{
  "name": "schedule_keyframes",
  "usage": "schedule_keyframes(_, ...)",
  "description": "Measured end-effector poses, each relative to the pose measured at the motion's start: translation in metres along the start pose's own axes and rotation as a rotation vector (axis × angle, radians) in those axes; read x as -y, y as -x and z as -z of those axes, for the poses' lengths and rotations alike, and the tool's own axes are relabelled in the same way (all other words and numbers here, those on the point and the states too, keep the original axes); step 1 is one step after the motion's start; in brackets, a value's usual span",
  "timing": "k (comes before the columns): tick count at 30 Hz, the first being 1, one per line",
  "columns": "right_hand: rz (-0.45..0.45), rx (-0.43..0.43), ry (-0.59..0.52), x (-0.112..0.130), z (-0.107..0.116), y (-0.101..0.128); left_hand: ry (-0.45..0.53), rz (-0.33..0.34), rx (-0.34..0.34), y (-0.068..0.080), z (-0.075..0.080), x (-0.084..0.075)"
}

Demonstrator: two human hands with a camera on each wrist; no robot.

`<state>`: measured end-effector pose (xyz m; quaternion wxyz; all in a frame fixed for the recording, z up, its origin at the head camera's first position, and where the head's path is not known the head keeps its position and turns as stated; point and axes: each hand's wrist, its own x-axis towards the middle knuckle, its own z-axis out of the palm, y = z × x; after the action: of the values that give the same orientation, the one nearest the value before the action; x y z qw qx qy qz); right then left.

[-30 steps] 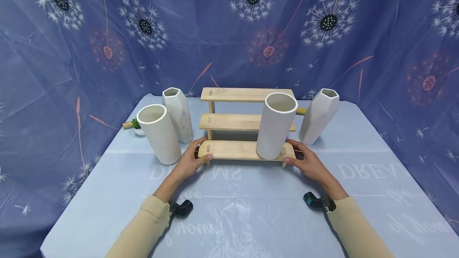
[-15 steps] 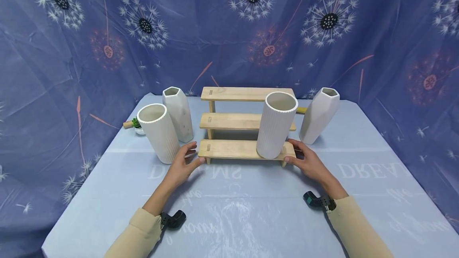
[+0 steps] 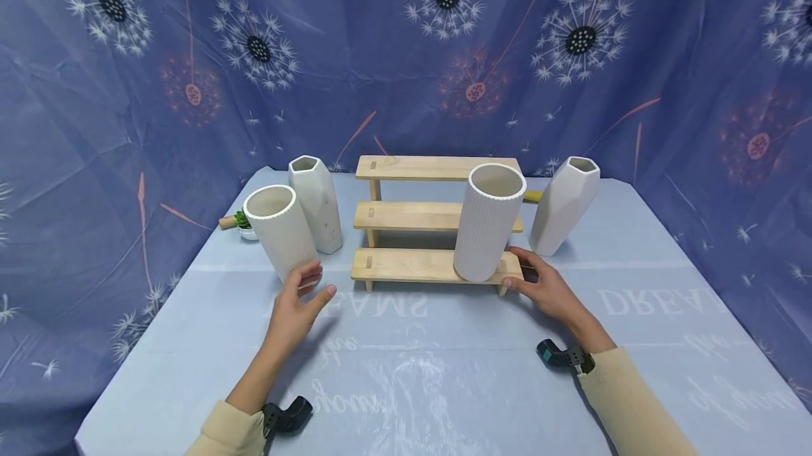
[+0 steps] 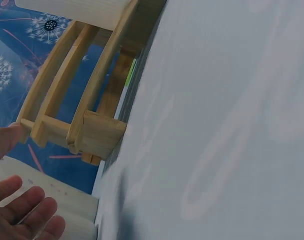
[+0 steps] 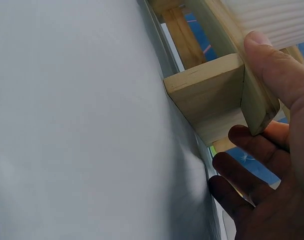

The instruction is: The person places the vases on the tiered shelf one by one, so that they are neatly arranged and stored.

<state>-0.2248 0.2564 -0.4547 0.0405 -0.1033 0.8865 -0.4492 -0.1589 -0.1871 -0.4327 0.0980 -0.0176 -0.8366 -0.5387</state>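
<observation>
A three-step wooden shelf (image 3: 412, 264) stands mid-table. A tall white ribbed vase (image 3: 485, 230) sits on the right end of its bottom step. My right hand (image 3: 519, 270) grips that end of the step; in the right wrist view the thumb (image 5: 276, 65) lies on the board's (image 5: 206, 95) edge and the fingers curl beneath. My left hand (image 3: 314, 283) hovers open, off the shelf, by the base of a second ribbed vase (image 3: 282, 234) on the table. Its fingers (image 4: 27, 210) show next to that vase (image 4: 67, 200), with the shelf's left end (image 4: 97, 132) apart from them.
Two white faceted vases stand on the table, one behind the left ribbed vase (image 3: 315, 202) and one right of the shelf (image 3: 564, 204). A small potted plant (image 3: 243, 225) sits at the far left. A pale blue cloth covers the table (image 3: 412, 371); blue floral fabric hangs behind.
My left hand has let go of the shelf's left end and moved left and back toward me, beside the ribbed vase. The right hand and shelf have not moved.
</observation>
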Motion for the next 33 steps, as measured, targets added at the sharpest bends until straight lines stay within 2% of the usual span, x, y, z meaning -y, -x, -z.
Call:
schedule_keyframes(9, 0.008, -0.004, -0.009, -0.001, -0.001, 0.000, -0.042, 0.026, -0.132, 0.013, 0.016, 0.001)
schedule_keyframes(21, 0.017, -0.009, -0.011, -0.001, -0.001, 0.001, -0.048, 0.022, -0.298, 0.016, 0.034, 0.010)
schedule_keyframes(27, 0.011, -0.014, 0.000, 0.001, -0.001, 0.001, -0.053, 0.035, -0.344, 0.013, 0.040, 0.014)
schedule_keyframes(33, 0.011, -0.015, 0.014, 0.000, -0.001, 0.002, -0.051, 0.051, -0.331, 0.008, 0.044, 0.017)
